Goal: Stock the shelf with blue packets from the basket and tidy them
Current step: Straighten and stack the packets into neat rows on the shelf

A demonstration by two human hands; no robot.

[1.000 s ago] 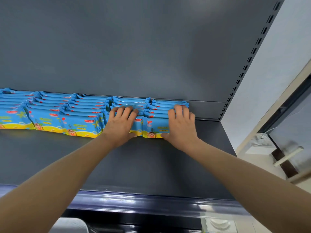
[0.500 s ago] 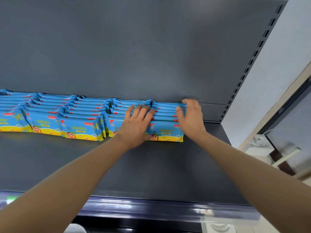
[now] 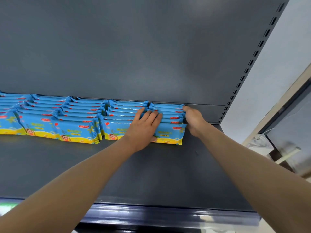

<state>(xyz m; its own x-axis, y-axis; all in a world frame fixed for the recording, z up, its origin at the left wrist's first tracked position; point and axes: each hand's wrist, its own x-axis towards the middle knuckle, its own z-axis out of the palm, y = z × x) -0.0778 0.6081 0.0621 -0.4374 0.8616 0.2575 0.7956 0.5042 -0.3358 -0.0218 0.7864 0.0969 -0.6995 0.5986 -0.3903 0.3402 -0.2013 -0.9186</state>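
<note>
Several rows of blue packets (image 3: 75,130) with yellow lower edges stand against the back of the dark grey shelf (image 3: 151,179). The rightmost stack (image 3: 168,132) sits between my hands. My left hand (image 3: 144,126) lies flat with straight fingers on the front and top of that stack, at its left side. My right hand (image 3: 193,120) presses edge-on against the stack's right side, its fingertips reaching the rearmost packet. The basket is out of view.
The shelf's back panel (image 3: 134,47) rises behind the packets. A perforated upright (image 3: 249,68) marks the shelf's right end. The shelf's glossy front rail (image 3: 168,216) runs along the bottom. A pale wall and a door frame (image 3: 277,106) stand to the right.
My right hand slid from the top of the rightmost stack to its right side. My left hand shifted right onto that stack. The stack now stands squarer.
</note>
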